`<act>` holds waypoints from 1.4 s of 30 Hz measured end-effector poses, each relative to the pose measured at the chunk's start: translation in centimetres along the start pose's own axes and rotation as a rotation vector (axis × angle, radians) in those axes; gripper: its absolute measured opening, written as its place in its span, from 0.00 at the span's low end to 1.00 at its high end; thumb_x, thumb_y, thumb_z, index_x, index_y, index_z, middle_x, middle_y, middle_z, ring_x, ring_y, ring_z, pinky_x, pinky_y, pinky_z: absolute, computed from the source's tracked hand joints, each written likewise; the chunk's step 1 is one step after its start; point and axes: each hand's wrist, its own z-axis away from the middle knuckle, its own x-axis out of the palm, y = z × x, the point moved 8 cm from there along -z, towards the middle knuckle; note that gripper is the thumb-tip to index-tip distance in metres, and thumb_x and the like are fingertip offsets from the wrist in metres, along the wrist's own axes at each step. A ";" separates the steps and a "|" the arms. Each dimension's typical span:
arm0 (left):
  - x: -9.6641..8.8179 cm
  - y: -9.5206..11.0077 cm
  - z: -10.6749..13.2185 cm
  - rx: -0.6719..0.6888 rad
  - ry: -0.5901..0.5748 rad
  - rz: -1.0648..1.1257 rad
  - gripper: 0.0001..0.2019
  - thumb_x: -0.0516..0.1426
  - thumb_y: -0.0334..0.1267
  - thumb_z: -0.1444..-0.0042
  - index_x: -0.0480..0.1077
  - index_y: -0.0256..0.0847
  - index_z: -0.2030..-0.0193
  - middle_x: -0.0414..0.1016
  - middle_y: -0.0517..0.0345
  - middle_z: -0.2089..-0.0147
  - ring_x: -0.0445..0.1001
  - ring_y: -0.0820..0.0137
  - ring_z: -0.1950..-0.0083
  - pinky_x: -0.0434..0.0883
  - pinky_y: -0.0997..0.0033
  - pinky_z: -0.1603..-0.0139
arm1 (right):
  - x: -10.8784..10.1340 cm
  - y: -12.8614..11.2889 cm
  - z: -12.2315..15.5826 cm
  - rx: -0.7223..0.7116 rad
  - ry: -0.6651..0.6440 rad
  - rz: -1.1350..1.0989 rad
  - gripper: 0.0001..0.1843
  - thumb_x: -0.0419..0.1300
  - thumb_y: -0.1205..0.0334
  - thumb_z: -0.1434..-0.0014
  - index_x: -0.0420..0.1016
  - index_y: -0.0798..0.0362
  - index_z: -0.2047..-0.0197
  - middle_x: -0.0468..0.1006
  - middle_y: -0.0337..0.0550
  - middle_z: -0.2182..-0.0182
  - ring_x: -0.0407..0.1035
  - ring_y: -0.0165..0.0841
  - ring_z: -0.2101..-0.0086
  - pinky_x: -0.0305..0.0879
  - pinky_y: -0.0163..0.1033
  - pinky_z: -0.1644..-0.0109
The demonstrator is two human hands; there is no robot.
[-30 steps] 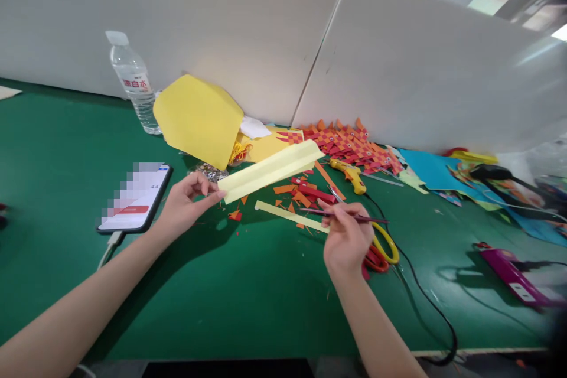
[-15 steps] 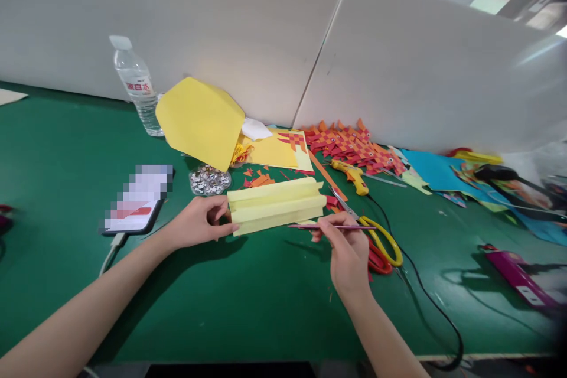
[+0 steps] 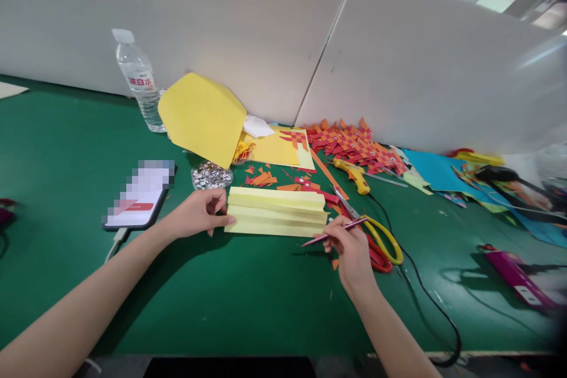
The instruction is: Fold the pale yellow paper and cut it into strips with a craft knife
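Observation:
A pale yellow pleated sheet of paper [image 3: 277, 212] lies nearly flat on the green table [image 3: 248, 301]. My left hand [image 3: 197, 212] pinches its left edge, thumb on top. My right hand [image 3: 348, 242] is closed on a thin red pencil [image 3: 334, 232] whose tip points down-left, just off the sheet's right lower corner. Yellow-handled scissors [image 3: 381, 236] lie right beside that hand.
A phone [image 3: 139, 198] on a cable lies left, a water bottle [image 3: 139, 82] and a yellow paper piece [image 3: 201, 118] behind. A dish of googly eyes [image 3: 211, 176], orange-red scraps, woven paper fish [image 3: 354, 144], a yellow glue gun [image 3: 352, 174], blue paper and a purple tool [image 3: 516, 277] fill the right.
The folded yellow paper came down from mid-air and has spread open into pleats on the table. My right hand turned the pencil from level to tip-down near the sheet's corner.

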 end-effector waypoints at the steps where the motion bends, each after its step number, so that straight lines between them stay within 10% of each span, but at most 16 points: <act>1: -0.1 0.0 0.0 -0.004 0.010 0.001 0.21 0.63 0.40 0.55 0.50 0.41 0.76 0.70 0.63 0.73 0.69 0.77 0.78 0.67 0.80 0.84 | -0.4 0.3 -0.3 0.021 0.015 -0.028 0.11 0.61 0.66 0.54 0.65 0.53 0.83 0.64 0.32 0.87 0.59 0.25 0.84 0.57 0.31 0.81; 11: 0.5 -0.4 0.0 0.023 0.037 -0.032 0.20 0.61 0.41 0.52 0.50 0.42 0.74 0.75 0.58 0.66 0.68 0.78 0.78 0.67 0.80 0.86 | -0.7 -0.3 -0.8 0.003 0.033 -0.108 0.10 0.62 0.65 0.56 0.65 0.53 0.83 0.67 0.33 0.85 0.63 0.26 0.82 0.56 0.29 0.82; 32: 0.9 0.6 0.3 0.097 -0.013 -0.228 0.15 0.59 0.34 0.56 0.52 0.42 0.73 0.66 0.68 0.71 0.63 0.81 0.82 0.58 0.82 0.83 | 6.8 -0.1 1.3 0.015 -0.211 0.056 0.14 0.67 0.51 0.51 0.72 0.54 0.72 0.77 0.40 0.79 0.73 0.32 0.76 0.73 0.38 0.69; 42: 1.1 0.9 0.4 0.111 -0.058 -0.286 0.13 0.58 0.36 0.54 0.53 0.42 0.74 0.61 0.73 0.83 0.64 0.79 0.84 0.57 0.81 0.83 | 4.9 -0.1 0.8 0.008 -0.150 0.054 0.15 0.68 0.52 0.54 0.71 0.54 0.75 0.77 0.39 0.80 0.73 0.32 0.78 0.73 0.38 0.70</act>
